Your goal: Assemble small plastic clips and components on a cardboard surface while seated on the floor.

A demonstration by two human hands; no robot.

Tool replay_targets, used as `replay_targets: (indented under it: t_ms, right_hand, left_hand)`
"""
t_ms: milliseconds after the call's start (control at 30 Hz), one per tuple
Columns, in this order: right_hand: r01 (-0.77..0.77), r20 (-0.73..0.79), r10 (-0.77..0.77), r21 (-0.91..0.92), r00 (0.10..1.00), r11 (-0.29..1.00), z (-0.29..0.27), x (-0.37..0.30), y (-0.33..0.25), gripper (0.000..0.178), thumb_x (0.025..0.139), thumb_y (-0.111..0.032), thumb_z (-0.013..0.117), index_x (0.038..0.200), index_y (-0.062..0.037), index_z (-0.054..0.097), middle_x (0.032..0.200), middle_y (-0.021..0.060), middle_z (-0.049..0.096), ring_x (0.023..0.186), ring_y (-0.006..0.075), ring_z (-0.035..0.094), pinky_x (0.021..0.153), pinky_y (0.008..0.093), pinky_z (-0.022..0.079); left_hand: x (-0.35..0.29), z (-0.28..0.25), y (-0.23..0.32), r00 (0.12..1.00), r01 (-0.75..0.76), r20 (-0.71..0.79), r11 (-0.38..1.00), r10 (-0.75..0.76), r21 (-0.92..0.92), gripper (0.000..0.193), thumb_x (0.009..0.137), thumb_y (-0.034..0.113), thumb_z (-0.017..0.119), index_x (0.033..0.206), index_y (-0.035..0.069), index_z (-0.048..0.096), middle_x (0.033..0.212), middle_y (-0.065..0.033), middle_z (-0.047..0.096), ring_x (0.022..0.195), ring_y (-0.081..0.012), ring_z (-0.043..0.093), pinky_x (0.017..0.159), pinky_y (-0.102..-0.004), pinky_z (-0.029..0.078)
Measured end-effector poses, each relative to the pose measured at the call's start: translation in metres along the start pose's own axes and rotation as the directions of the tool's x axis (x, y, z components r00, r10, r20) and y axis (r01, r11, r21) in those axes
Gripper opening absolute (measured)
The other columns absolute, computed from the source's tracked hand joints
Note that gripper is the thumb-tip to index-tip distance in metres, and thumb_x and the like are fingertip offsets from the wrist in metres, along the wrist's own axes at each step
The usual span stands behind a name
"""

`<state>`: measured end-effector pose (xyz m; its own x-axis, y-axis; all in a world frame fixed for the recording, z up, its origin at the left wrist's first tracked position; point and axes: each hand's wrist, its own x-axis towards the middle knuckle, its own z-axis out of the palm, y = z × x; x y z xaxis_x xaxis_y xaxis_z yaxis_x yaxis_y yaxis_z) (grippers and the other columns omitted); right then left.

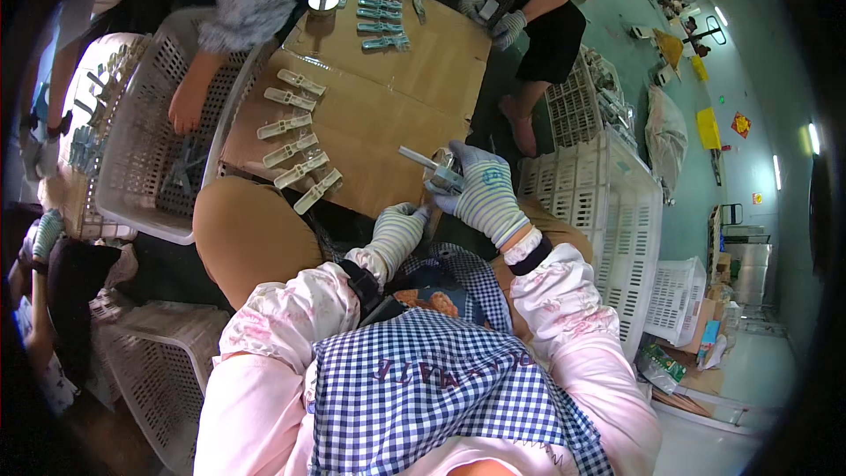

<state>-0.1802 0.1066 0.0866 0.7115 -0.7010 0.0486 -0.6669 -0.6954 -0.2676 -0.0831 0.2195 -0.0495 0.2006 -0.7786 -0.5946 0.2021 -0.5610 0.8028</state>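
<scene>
My right hand (486,189), in a striped knit glove, grips a grey metal fitting (448,178) at the near right edge of the cardboard-covered table (379,123). A pale bar sticks out from the fitting toward the left. My left hand (397,234), gloved alike, is just below and left of it, its fingers closed near the table's edge. What lies between those fingers is hidden. Along the table's left side runs a slanted row of several long cream-coloured clip-like pieces (289,152). Several blue-grey pieces of similar shape (381,27) are lined up at the far end.
Across the table, a co-worker's gloved hands (493,18) hold a small grey part. Another person's bare hand (186,104) hangs over a grey plastic crate (145,154) at left. A white crate (617,229) stands at my right. A round container (323,2) sits at the far left corner.
</scene>
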Motion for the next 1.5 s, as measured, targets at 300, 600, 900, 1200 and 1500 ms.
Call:
replay_targets:
  t_ms: [300, 600, 900, 1200, 1500]
  right_hand:
    - [0.129, 0.082, -0.119, -0.136, 0.990, 0.982, 0.024, -0.017, 0.012, 0.095, 0.060, -0.033, 0.085, 0.142, -0.0046, 0.045, 0.132, 0.0180, 0.056, 0.126, 0.0358, 0.052, 0.111, 0.0482, 0.034]
    - [0.120, 0.117, -0.090, -0.283, 0.989, 0.952, 0.027, -0.012, 0.013, 0.090, 0.065, -0.034, 0.084, 0.141, -0.0083, 0.045, 0.128, 0.0126, 0.059, 0.123, 0.0290, 0.054, 0.112, 0.0488, 0.030]
    - [0.092, 0.177, -0.082, -0.049, 0.981, 0.995, 0.025, 0.006, 0.044, 0.067, 0.080, -0.041, 0.074, 0.135, -0.0089, 0.052, 0.122, 0.0170, 0.065, 0.117, 0.0320, 0.060, 0.109, 0.0479, 0.035]
    - [-0.200, 0.339, 0.006, 0.542, 0.941, 0.816, 0.021, 0.027, 0.093, 0.060, 0.095, -0.040, 0.061, 0.138, 0.0005, 0.050, 0.122, 0.0254, 0.065, 0.114, 0.0395, 0.062, 0.097, 0.0409, 0.049]
    - [0.079, -0.026, -0.083, -0.124, 0.996, 0.989, 0.029, 0.029, 0.072, 0.083, 0.057, -0.043, 0.089, 0.125, -0.0064, 0.057, 0.125, 0.0131, 0.060, 0.117, 0.0326, 0.057, 0.103, 0.0460, 0.042]
  left_hand:
    - [-0.002, 0.002, 0.005, 1.000, 0.006, 0.027, 0.991, -0.002, -0.131, 0.033, 0.099, 0.030, 0.062, 0.107, -0.001, 0.071, 0.080, -0.0085, 0.072, 0.065, -0.0153, 0.065, 0.062, -0.0294, 0.052]
    - [-0.006, -0.006, 0.033, 0.980, -0.074, 0.142, 0.916, 0.141, -0.395, 0.030, 0.102, 0.029, 0.060, 0.105, 0.001, 0.071, 0.076, -0.0042, 0.069, 0.054, -0.0119, 0.056, 0.050, -0.0281, 0.047]
    - [0.015, -0.035, 0.096, 0.684, -0.518, 0.165, 0.314, 0.710, 0.796, 0.046, 0.100, 0.042, 0.055, 0.120, 0.002, 0.064, 0.109, -0.0182, 0.071, 0.103, -0.0334, 0.066, 0.097, -0.0425, 0.049]
    - [0.046, -0.009, 0.151, 0.895, -0.394, 0.299, 0.277, 0.330, 0.876, 0.060, 0.102, 0.048, 0.031, 0.119, 0.002, 0.066, 0.113, -0.0221, 0.070, 0.112, -0.0396, 0.064, 0.098, -0.0476, 0.048]
    - [0.151, -0.014, 0.155, 0.992, -0.113, 0.125, 0.367, -0.008, 0.923, 0.062, 0.104, 0.048, 0.022, 0.127, 0.003, 0.058, 0.121, -0.0273, 0.065, 0.115, -0.0447, 0.060, 0.100, -0.0483, 0.047]
